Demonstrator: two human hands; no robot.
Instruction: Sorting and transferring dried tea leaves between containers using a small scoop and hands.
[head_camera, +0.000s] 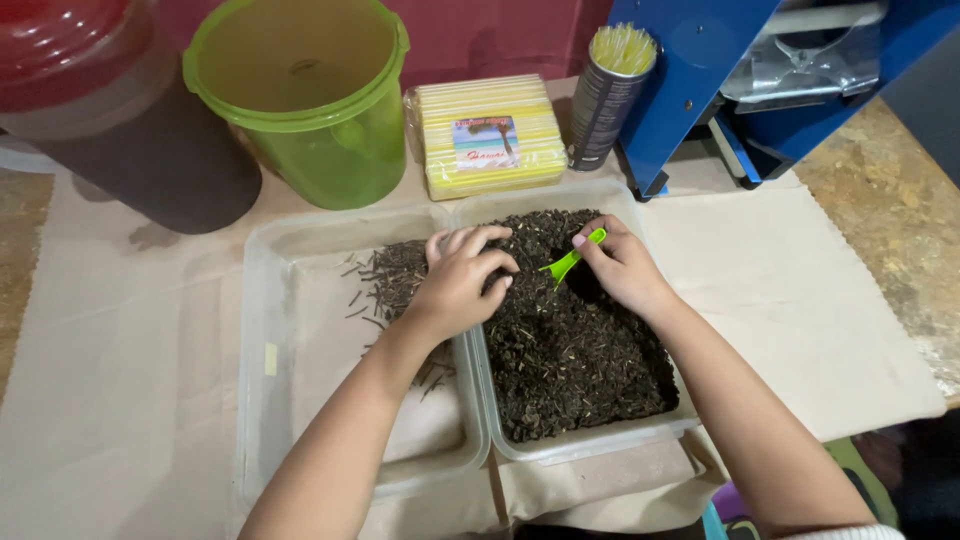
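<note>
Fingers (598, 255) of the right hand (622, 268) are pinched narrowly around the handle of a small green scoop (570, 260), which is held tilted with its bowl pointing down and away from the fingertips toward the left hand (462, 282). Directly beneath the scoop, a mass of dark dried leaf material (575, 340) is seen filling the right tray (590, 442), a clear plastic container. Fingers (480, 242) of the left hand are curled inward over a clump of the same dark material at the shared edge of the two trays; whether anything is gripped inside that curl cannot be determined. Just outside the left fingers, a thin scatter of dry stems (385, 280) is spread on the floor of the left tray (262, 360), a second clear container set flush against the first. Both trays are placed on a beige cloth (800, 300) covering the work surface. Beyond the fingertips, a wrapped pack of yellow straws (490, 135) is laid flat, with a dark can of yellow straws (608, 90) standing upright just beside it. Further out from the left fingers, a green bucket (310, 100) and a dark container with a red lid (110, 120) are positioned. Beyond the right fingers, a blue machine (700, 70) is located.
</note>
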